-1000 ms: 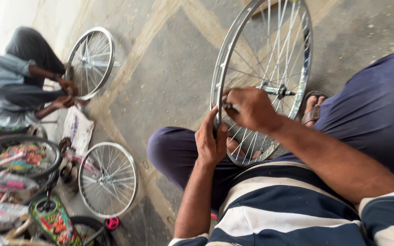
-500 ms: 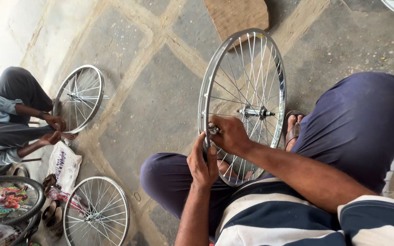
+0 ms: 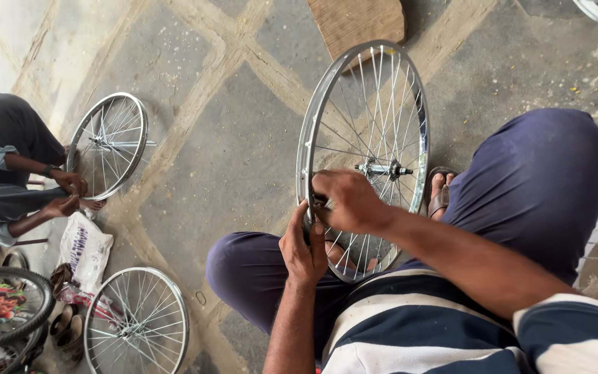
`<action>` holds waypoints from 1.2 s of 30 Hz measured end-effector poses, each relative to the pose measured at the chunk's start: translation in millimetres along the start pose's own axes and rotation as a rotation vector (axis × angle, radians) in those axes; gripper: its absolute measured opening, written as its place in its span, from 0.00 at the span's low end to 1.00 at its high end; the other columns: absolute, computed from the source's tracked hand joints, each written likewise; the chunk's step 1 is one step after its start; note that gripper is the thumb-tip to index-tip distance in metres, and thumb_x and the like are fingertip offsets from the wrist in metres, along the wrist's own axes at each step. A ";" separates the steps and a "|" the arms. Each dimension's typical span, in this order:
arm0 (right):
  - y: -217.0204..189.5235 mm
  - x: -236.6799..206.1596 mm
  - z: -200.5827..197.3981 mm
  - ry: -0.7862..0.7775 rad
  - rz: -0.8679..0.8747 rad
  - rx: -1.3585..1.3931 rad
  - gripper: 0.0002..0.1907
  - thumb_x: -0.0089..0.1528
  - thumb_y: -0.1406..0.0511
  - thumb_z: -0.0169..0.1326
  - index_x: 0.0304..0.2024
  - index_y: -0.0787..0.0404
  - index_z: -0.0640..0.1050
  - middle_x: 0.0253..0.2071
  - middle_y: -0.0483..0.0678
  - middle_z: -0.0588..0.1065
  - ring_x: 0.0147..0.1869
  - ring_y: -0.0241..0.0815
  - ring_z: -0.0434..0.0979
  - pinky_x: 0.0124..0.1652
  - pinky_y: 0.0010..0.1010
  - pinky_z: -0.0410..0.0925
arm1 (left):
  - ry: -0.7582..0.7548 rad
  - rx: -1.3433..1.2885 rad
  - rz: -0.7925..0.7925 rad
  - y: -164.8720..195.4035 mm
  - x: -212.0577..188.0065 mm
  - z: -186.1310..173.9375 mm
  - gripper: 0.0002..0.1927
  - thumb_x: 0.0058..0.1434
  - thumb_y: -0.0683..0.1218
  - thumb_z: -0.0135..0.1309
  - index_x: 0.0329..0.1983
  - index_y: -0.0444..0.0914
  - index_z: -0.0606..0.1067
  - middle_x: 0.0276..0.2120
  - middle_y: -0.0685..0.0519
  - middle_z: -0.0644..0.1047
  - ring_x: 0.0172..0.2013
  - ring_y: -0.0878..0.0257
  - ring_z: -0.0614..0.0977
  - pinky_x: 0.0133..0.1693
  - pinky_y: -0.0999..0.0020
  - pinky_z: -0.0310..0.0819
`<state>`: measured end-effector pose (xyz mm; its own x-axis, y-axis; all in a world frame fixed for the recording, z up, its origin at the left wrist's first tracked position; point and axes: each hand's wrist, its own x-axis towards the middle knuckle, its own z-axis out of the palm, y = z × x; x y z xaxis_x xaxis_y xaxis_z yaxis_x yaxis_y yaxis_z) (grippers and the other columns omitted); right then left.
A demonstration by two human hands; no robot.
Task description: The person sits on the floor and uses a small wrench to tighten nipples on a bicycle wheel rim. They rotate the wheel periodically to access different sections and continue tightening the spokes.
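The bicycle wheel stood upright between the knees for access. Left hand clasped its rim; right hand pinched a spoke beside the rim.

So I've got this silver bike wheel standing upright on its rim on the floor between my knees, tilted slightly. Shiny rim, thin spokes all laced up, hub and axle in the middle, no tyre on it.
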<state>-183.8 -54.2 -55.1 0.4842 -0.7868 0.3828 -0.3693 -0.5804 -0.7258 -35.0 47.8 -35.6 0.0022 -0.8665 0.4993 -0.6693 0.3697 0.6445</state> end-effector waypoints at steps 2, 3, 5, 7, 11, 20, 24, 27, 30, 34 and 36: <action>14.1 0.3 -18.4 -0.169 -0.045 0.482 0.07 0.63 0.66 0.60 0.37 0.60 0.74 0.32 0.48 0.76 0.38 0.44 0.78 0.39 0.41 0.72 | -0.023 0.024 -0.078 -0.8 -0.5 -1.7 0.22 0.72 0.45 0.51 0.64 0.28 0.70 0.30 0.48 0.79 0.26 0.64 0.80 0.28 0.68 0.74; 16.9 0.4 -22.3 -0.257 -0.062 0.724 0.06 0.65 0.68 0.59 0.42 0.61 0.75 0.37 0.49 0.78 0.43 0.45 0.80 0.43 0.42 0.73 | -0.034 0.035 -0.121 -1.1 -0.3 -2.6 0.22 0.70 0.45 0.52 0.64 0.28 0.70 0.26 0.50 0.78 0.24 0.64 0.79 0.27 0.67 0.73; 16.1 -0.8 -21.0 -0.218 0.149 0.637 0.13 0.59 0.64 0.64 0.39 0.59 0.72 0.29 0.46 0.75 0.32 0.45 0.77 0.33 0.42 0.72 | -0.026 0.033 -0.097 -0.7 0.3 -4.4 0.22 0.70 0.44 0.52 0.63 0.28 0.70 0.27 0.49 0.78 0.23 0.64 0.78 0.26 0.67 0.71; 5.4 -1.6 -6.6 -0.115 0.225 0.436 0.13 0.58 0.63 0.63 0.39 0.58 0.72 0.25 0.45 0.74 0.27 0.44 0.77 0.30 0.41 0.72 | -0.002 0.016 -0.022 0.1 2.4 -3.7 0.21 0.73 0.44 0.51 0.64 0.28 0.69 0.30 0.48 0.78 0.26 0.63 0.79 0.28 0.67 0.73; -8.0 0.9 13.6 0.023 0.138 0.130 0.09 0.62 0.62 0.60 0.42 0.57 0.77 0.26 0.45 0.75 0.31 0.42 0.79 0.34 0.40 0.73 | 0.012 -0.003 0.071 3.5 2.5 -2.1 0.19 0.77 0.44 0.49 0.66 0.30 0.67 0.34 0.47 0.79 0.30 0.64 0.81 0.31 0.68 0.76; 22.7 5.6 -5.3 -0.113 0.124 0.538 0.16 0.63 0.57 0.61 0.45 0.63 0.79 0.37 0.50 0.78 0.39 0.42 0.80 0.40 0.35 0.75 | -0.015 0.015 -0.046 0.8 3.0 -4.9 0.21 0.71 0.42 0.52 0.65 0.29 0.69 0.31 0.47 0.78 0.24 0.61 0.78 0.27 0.65 0.72; -0.4 -1.6 13.5 0.188 -0.160 -0.147 0.17 0.57 0.57 0.69 0.28 0.60 0.76 0.24 0.49 0.73 0.29 0.46 0.75 0.35 0.42 0.70 | 0.036 -0.012 0.090 9.6 10.3 -2.6 0.19 0.75 0.41 0.49 0.66 0.31 0.67 0.42 0.39 0.79 0.35 0.52 0.83 0.37 0.61 0.78; 6.8 0.0 -4.4 -0.015 0.005 -0.114 0.13 0.60 0.61 0.66 0.34 0.63 0.78 0.31 0.50 0.78 0.38 0.45 0.80 0.38 0.39 0.72 | 0.032 0.018 0.027 13.5 17.5 -3.2 0.21 0.69 0.40 0.52 0.64 0.30 0.69 0.39 0.38 0.80 0.30 0.51 0.82 0.32 0.61 0.76; 23.1 7.7 -36.2 -0.229 0.106 0.548 0.17 0.60 0.61 0.66 0.48 0.64 0.82 0.37 0.51 0.82 0.43 0.43 0.82 0.45 0.36 0.74 | -0.004 0.023 -0.111 10.2 20.5 -2.7 0.22 0.65 0.41 0.54 0.62 0.29 0.71 0.32 0.41 0.80 0.22 0.53 0.80 0.26 0.59 0.73; 23.1 31.6 -58.8 -0.384 0.303 0.910 0.21 0.60 0.61 0.64 0.53 0.62 0.79 0.45 0.47 0.82 0.52 0.41 0.82 0.55 0.37 0.75 | -0.017 0.027 -0.077 -0.8 18.3 2.0 0.22 0.67 0.44 0.55 0.62 0.31 0.71 0.29 0.44 0.80 0.22 0.56 0.80 0.25 0.60 0.73; 12.8 39.7 -59.9 -0.591 0.353 1.001 0.23 0.61 0.57 0.60 0.57 0.55 0.76 0.47 0.43 0.81 0.54 0.37 0.81 0.58 0.34 0.74 | -0.013 -0.007 -0.043 -4.4 15.1 4.0 0.21 0.69 0.44 0.53 0.63 0.31 0.69 0.32 0.44 0.81 0.23 0.60 0.82 0.24 0.63 0.74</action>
<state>-216.8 -105.5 -14.9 0.8644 -0.4998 -0.0548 0.0957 0.2707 -0.9579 -35.0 31.8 -33.2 0.0212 -0.8861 0.4631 -0.6637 0.3339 0.6693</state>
